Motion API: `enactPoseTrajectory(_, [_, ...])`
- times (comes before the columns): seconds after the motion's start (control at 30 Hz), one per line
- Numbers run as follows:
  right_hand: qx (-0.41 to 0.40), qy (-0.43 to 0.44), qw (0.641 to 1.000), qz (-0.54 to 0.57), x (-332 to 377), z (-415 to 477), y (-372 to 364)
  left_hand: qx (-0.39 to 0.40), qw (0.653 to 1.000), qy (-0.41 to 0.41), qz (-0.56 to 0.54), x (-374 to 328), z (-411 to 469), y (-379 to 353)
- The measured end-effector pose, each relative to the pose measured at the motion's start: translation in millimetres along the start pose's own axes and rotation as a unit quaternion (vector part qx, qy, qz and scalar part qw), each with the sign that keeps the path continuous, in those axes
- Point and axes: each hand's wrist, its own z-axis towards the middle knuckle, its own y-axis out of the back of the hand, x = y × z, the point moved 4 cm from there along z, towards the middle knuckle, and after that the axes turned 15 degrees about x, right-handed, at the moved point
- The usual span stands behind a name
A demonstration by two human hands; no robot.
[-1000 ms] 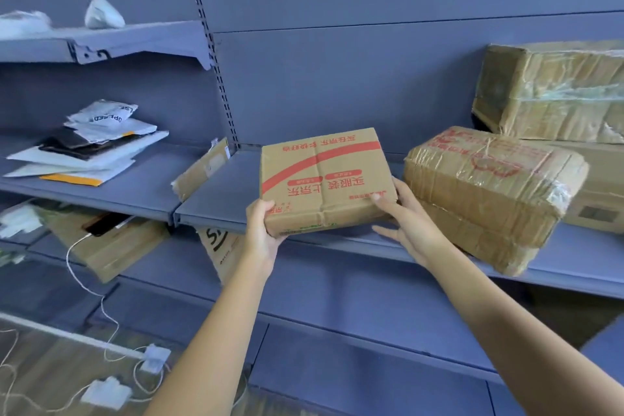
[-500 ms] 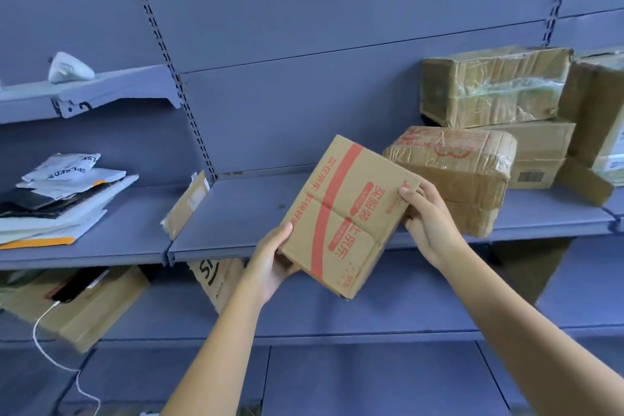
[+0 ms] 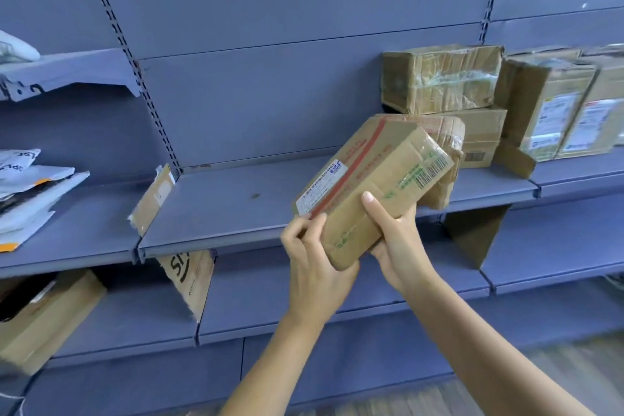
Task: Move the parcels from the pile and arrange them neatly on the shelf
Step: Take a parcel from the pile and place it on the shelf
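Observation:
Both my hands hold a brown cardboard parcel (image 3: 374, 186) with a red stripe and a white address label, tilted in the air just in front of the middle blue shelf (image 3: 236, 213). My left hand (image 3: 315, 267) grips its lower left corner. My right hand (image 3: 395, 233) grips its lower end, thumb on the face. Right behind it a tape-wrapped parcel (image 3: 445, 152) lies on the shelf, mostly hidden by the held one. Further right, a wrapped box (image 3: 442, 78) sits on another box (image 3: 483, 138).
Two labelled boxes (image 3: 567, 111) stand at the far right of the shelf. Mail bags (image 3: 30, 189) lie on the left bay. A flat cardboard piece (image 3: 152, 199) leans at the bay joint. Lower shelves hold a carton (image 3: 44, 317) and cardboard sheets (image 3: 189, 277).
I turned the parcel over, so its labelled side and barcode end now face me, and moved it right toward the wrapped parcel. My view shifted right too.

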Motion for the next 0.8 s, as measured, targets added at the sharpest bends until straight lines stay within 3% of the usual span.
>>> enactPoseTrajectory(0.1, [-0.11,0.051,0.991,0.064,16.3,-13.7,14.9,-0.008,0.986,-0.126,0.112,-15.2,1.4,-6.6])
enactPoseTrajectory(0.2, [-0.149,0.076,0.982,0.092,31.5,-24.8,33.8,-0.024,0.968,-0.184,0.171,-32.0,0.7,-19.1])
enactPoseTrajectory(0.3, [-0.169,0.065,0.978,0.099,43.7,-33.8,58.5,-0.024,0.956,-0.225,0.189,-51.4,2.4,-39.9])
enactPoseTrajectory(0.37, [-0.188,0.069,0.975,0.1,53.1,-42.6,79.4,0.019,0.959,-0.235,0.157,-61.1,1.6,-55.7])
enactPoseTrajectory(0.53, [-0.168,0.111,0.978,0.05,93.6,-77.1,141.7,0.137,0.984,-0.105,-0.051,-90.3,6.2,-91.4])
enactPoseTrajectory(0.7, [-0.175,0.141,0.971,-0.08,154.2,-112.6,208.1,0.183,0.967,-0.137,-0.112,-149.0,47.8,-120.3])
enactPoseTrajectory(0.8, [-0.178,0.147,0.961,-0.153,182.9,-141.0,241.3,0.22,0.951,-0.047,-0.214,-178.4,78.3,-149.1])
